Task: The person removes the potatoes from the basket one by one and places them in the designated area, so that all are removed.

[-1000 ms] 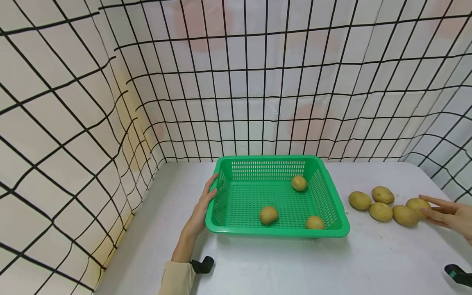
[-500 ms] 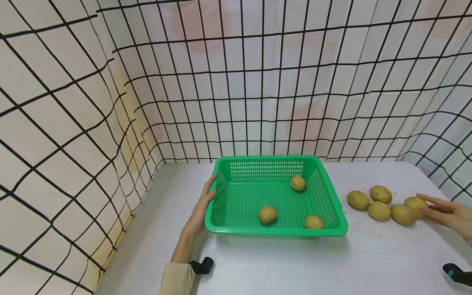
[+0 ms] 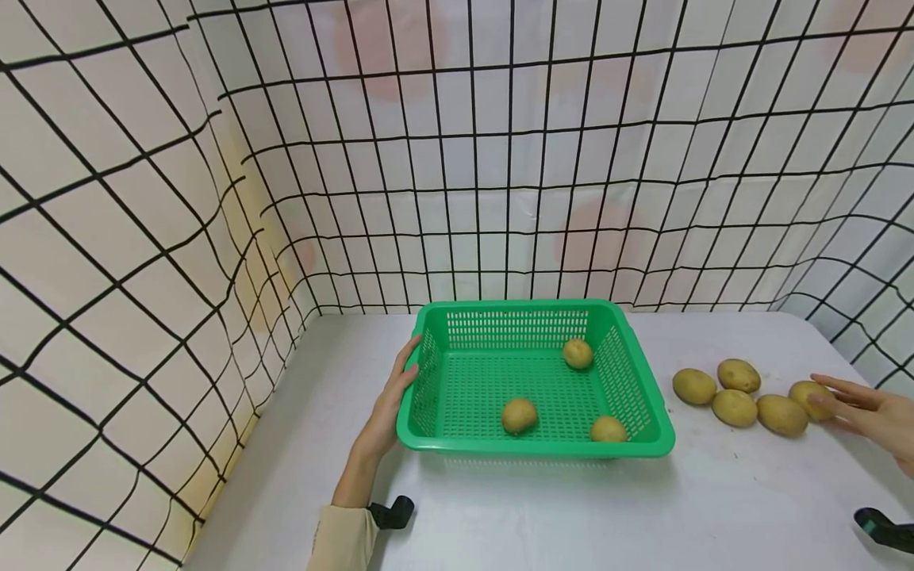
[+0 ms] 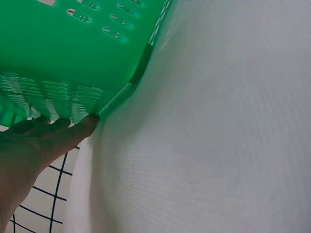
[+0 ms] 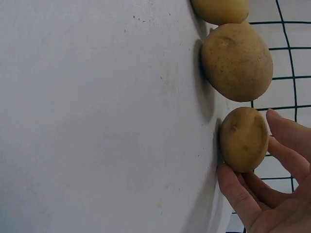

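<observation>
As things lie now, the work looks under way but unfinished: three potatoes sit in the basket between the person's hands, while five are outside it on the table. Four of those, the loose potatoes, lie between the basket and the right hand; the fifth, the end potato, is at that hand's fingertips, with thumb and fingers bent around it, though how firmly cannot be told. The left hand lays straight fingers against the basket's near side wall. The end potato rests on its side, its long axis running roughly crosswise, towards the left hand; neither end reads as a front.
</observation>
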`<state>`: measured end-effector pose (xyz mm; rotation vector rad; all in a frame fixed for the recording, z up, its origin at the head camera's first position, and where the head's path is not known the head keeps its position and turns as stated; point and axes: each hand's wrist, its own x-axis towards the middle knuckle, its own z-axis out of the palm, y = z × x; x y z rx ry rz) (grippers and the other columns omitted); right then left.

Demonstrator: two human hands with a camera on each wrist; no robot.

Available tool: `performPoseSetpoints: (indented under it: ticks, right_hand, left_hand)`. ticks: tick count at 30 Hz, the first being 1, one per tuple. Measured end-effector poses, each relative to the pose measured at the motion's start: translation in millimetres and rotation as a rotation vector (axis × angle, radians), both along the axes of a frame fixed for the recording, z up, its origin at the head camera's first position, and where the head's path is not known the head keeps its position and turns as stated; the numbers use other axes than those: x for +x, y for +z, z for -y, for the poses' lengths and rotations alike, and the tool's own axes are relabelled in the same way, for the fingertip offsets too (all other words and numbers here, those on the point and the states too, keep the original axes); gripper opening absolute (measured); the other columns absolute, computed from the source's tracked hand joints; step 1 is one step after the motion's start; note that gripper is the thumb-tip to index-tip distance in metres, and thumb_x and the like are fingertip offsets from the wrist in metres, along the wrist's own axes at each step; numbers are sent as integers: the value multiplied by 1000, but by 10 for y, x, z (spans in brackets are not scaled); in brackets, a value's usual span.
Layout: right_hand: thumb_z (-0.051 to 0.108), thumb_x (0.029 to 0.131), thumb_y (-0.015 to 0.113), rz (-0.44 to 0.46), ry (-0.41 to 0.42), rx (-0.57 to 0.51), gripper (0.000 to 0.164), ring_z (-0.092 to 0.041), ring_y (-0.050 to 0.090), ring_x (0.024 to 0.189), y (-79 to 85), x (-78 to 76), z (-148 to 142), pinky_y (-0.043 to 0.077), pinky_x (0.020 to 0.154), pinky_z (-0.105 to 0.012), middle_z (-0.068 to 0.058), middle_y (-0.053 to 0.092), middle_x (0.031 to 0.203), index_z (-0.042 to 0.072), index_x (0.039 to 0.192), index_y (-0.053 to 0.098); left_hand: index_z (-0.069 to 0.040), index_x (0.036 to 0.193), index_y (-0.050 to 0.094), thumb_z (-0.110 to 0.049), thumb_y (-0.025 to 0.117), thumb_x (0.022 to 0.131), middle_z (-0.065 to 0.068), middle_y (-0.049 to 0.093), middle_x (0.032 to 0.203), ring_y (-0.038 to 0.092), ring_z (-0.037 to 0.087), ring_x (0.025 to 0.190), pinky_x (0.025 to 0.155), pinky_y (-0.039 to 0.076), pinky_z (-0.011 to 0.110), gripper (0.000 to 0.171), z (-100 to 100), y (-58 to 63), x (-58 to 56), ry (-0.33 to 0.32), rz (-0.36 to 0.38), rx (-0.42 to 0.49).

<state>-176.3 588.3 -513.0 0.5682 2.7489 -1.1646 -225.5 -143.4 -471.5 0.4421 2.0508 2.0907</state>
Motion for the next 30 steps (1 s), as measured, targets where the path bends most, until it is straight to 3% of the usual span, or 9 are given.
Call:
performPoseSetpoints:
  ticks: [3, 6, 9, 12, 17, 20, 24, 27, 30]
  right_hand:
    - [72, 94, 54, -11, -27, 49, 97, -13, 54, 90, 84, 21, 109, 56, 71, -28, -43, 25, 155, 10, 163, 23]
    - [70, 96, 53, -17, -39, 42, 100, -34, 59, 105, 215, 58, 276, 56, 90, -47, -45, 23, 156, 0, 160, 22]
    - [69, 98, 50, -23, -58, 23, 100, -65, 30, 135, 309, 90, 415, 41, 107, -67, -45, 18, 157, -5, 158, 19]
    - [66, 100, 48, -26, -71, 12, 96, -66, 11, 145, 349, 110, 470, 24, 111, -77, -45, 16, 157, -4, 158, 17]
    - [66, 100, 49, -55, -97, 4, 94, -64, 6, 149, 353, 121, 490, 20, 112, -78, -43, 20, 156, -2, 157, 19]
    - [62, 102, 51, -114, -113, -14, 89, -62, 9, 150, 368, 127, 514, 19, 114, -77, -1, 70, 130, -1, 158, 24]
    - [52, 106, 50, -181, -103, -3, 80, -62, 18, 146, 416, 115, 589, 19, 116, -76, 20, 67, 108, -2, 160, 25]
    - [52, 107, 47, -185, -82, 5, 81, -63, 20, 144, 452, 84, 670, 17, 116, -77, -33, 45, 152, -1, 162, 21]
    - [56, 106, 44, -195, -60, -2, 82, -62, 16, 147, 488, 60, 743, 13, 117, -77, -38, 18, 162, 4, 163, 18]
  left_hand:
    - [-40, 164, 13, -42, 26, 113, -2, 4, 174, 14, 31, 156, 122, 18, 60, 53, -1, 4, 2, -2, -4, -3]
    - [-41, 164, 13, -43, 27, 113, -2, 4, 174, 14, 31, 156, 122, 18, 59, 53, 0, 8, 8, 0, 0, -6]
    - [-41, 164, 13, -42, 27, 113, -2, 5, 174, 14, 32, 156, 122, 19, 59, 53, 0, 12, 14, -1, 0, -4]
    - [-41, 164, 13, -42, 27, 113, -3, 5, 174, 15, 32, 156, 121, 20, 58, 53, -1, 18, 21, -1, -1, 2]
    - [-42, 164, 14, -42, 27, 113, -3, 5, 174, 15, 31, 156, 121, 20, 58, 53, -1, 17, 22, -3, 1, 5]
    - [-42, 163, 14, -41, 28, 113, -3, 5, 174, 14, 32, 156, 122, 19, 59, 53, -2, 17, 21, -2, 0, 6]
    - [-42, 164, 13, -41, 28, 113, -3, 4, 174, 13, 32, 157, 122, 18, 60, 53, -3, 15, 22, -2, 3, 5]
    - [-42, 164, 13, -41, 28, 113, -3, 4, 174, 13, 32, 157, 122, 18, 60, 53, -2, 13, 23, 0, 6, 4]
    - [-42, 164, 13, -41, 28, 113, -2, 4, 174, 12, 32, 157, 122, 17, 61, 53, -5, 9, 22, 1, 9, 6]
